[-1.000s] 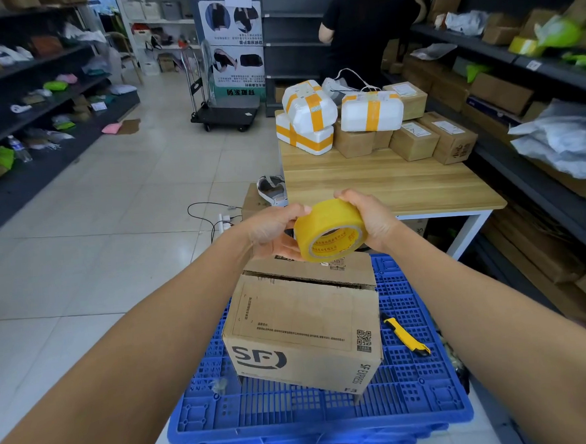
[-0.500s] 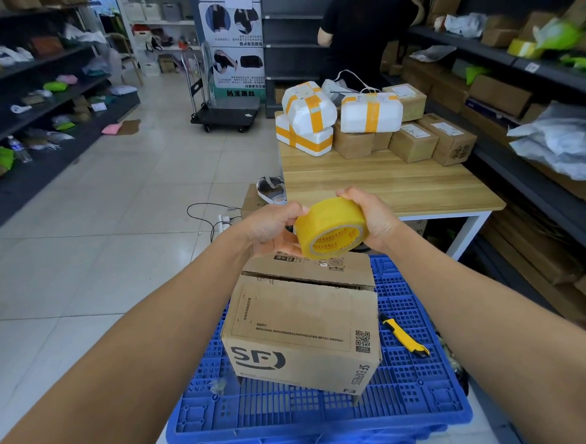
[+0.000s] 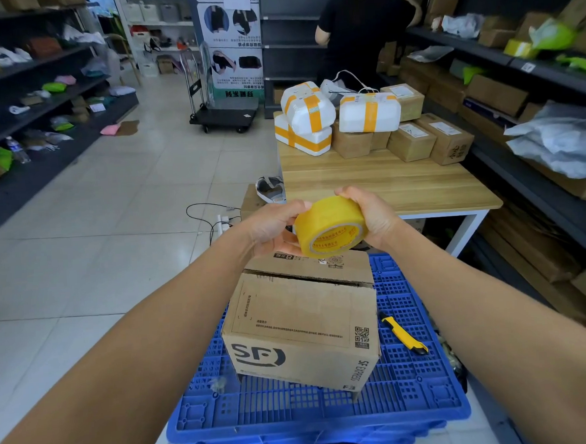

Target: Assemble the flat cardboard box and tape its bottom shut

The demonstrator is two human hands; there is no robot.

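Note:
A brown cardboard box (image 3: pixel 301 321) with an SF logo stands squared up on a blue plastic pallet (image 3: pixel 415 396). Its top flaps are folded in, the far flap lying slightly raised. Above the box's far edge I hold a yellow tape roll (image 3: pixel 329 226) in both hands. My right hand (image 3: pixel 373 213) grips the roll's right side. My left hand (image 3: pixel 274 226) touches its left rim with fingers and thumb. No loose strip of tape shows.
A yellow utility knife (image 3: pixel 403 333) lies on the pallet right of the box. A wooden table (image 3: pixel 392 185) with taped parcels stands just beyond. Shelving lines both sides. A person in black (image 3: pixel 361 22) stands at the back; a trolley (image 3: pixel 223 114) is on the floor.
The tape roll has turned and shifted slightly between my hands; the box and knife have not moved.

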